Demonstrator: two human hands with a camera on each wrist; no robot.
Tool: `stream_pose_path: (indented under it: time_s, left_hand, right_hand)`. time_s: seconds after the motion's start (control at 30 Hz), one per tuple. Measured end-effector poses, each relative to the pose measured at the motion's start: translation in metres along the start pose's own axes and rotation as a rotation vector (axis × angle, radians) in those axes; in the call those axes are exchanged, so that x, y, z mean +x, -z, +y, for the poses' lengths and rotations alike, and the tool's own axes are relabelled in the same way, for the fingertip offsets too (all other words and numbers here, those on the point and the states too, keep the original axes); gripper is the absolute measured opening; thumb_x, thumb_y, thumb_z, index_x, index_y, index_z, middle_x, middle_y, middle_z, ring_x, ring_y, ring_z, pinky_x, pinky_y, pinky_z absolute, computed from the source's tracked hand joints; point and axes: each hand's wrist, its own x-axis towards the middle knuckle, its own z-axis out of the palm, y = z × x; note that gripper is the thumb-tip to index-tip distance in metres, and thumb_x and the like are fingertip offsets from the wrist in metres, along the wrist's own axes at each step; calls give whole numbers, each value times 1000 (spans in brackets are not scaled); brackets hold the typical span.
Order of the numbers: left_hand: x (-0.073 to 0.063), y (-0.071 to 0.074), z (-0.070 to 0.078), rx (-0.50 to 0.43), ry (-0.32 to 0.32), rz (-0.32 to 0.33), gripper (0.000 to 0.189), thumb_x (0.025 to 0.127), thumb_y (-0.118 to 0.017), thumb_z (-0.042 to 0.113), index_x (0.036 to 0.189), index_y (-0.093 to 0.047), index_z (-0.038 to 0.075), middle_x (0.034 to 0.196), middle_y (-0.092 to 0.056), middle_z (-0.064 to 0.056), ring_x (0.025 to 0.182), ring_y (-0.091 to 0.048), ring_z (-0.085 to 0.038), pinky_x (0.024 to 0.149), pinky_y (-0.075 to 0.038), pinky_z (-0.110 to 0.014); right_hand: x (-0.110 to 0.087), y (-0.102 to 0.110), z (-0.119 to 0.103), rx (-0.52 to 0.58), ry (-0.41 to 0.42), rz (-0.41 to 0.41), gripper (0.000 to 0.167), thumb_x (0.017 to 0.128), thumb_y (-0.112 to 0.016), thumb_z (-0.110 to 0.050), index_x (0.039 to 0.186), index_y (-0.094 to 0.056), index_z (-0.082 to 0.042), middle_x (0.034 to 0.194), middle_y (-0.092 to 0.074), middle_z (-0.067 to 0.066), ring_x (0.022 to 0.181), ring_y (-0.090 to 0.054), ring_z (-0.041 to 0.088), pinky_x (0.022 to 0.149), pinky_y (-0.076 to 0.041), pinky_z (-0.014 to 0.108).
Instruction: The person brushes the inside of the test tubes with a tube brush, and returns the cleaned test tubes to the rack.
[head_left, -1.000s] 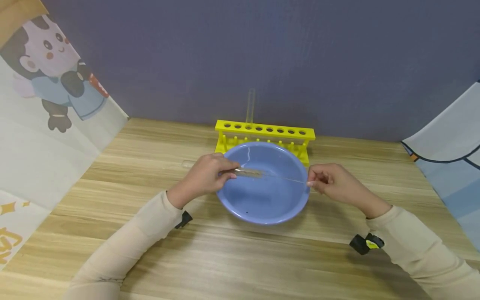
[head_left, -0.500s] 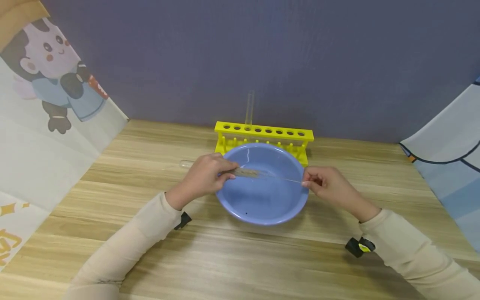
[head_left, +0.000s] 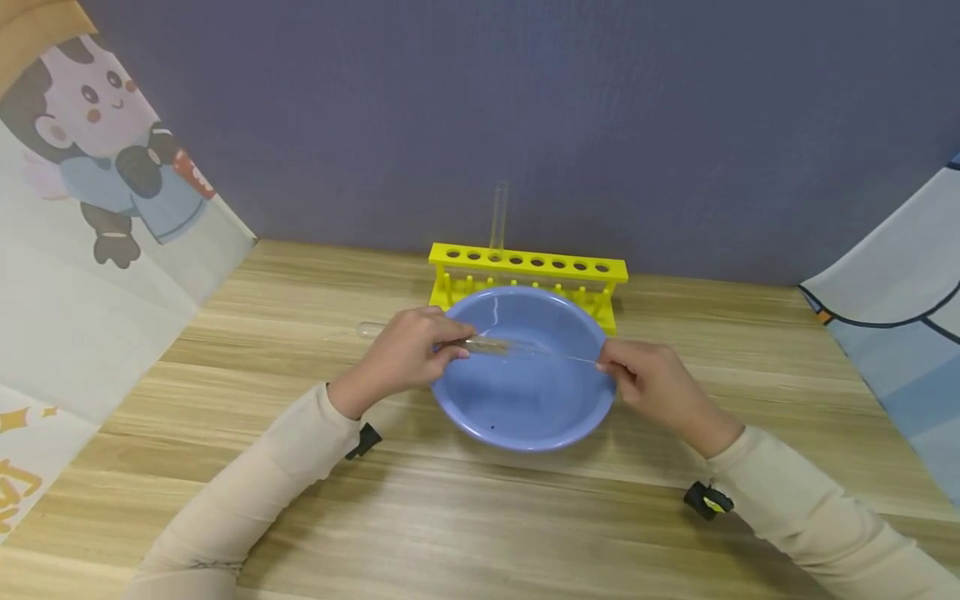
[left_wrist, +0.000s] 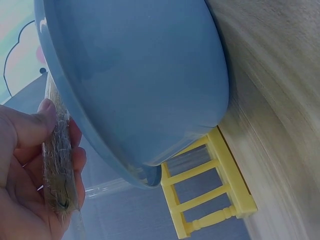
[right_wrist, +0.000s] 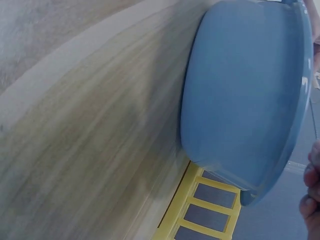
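Observation:
My left hand (head_left: 408, 354) grips a clear glass test tube (head_left: 367, 330) between thumb and fingers. The tube lies nearly level over the blue basin (head_left: 525, 408), its rounded end past the hand on the left. Inside it sits the bristly head of a test tube brush (head_left: 491, 345); the left wrist view shows the bristles (left_wrist: 60, 170) through the glass. A thin wire handle runs rightward from the tube's mouth. My right hand (head_left: 663, 387) pinches that wire near the basin's right rim. Only the fingertips (right_wrist: 312, 175) show in the right wrist view.
Behind the basin stands a yellow test tube rack (head_left: 525, 261), partly hidden by it. Another clear test tube (head_left: 500, 208) stands upright in one of its holes. The wooden table (head_left: 480, 533) meets a dark wall at the back, with printed panels on both sides.
My right hand has moved left toward the tube, and less wire shows between them. The bristles sit slightly further left, toward the left hand. The left hand has hardly moved.

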Motion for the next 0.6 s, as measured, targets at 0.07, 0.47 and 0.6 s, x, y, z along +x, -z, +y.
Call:
stream_pose_path:
  time_s: [0.07, 0.47, 0.6]
  left_hand:
    - [0, 1, 0, -9, 7, -3, 24, 79, -76, 10, 102, -73, 4, 96, -73, -6, 71, -59, -16, 59, -43, -26]
    - [1, -1, 0, -64, 32, -19, 25, 80, -75, 10, 104, -72, 3, 98, -72, -6, 74, -60, -15, 61, -45, -26]
    - [1, -1, 2, -77, 37, -32, 25, 80, -75, 10, 104, -72, 3, 99, -72, -7, 81, -64, -18, 66, -47, -28]
  right_hand:
    - [0, -1, 1, -25, 40, 27, 32, 69, -69, 17, 74, -54, -11, 66, -54, -3, 61, -46, 5, 52, -39, 15]
    - [-3, -9, 6, -223, 287, 137, 19, 71, -46, 5, 86, -55, -3, 71, -56, 8, 62, -52, 24, 54, -47, 37]
    - [-4, -10, 7, -305, 361, 153, 21, 78, -39, 1, 89, -56, 0, 73, -54, 8, 63, -51, 25, 56, -46, 36]
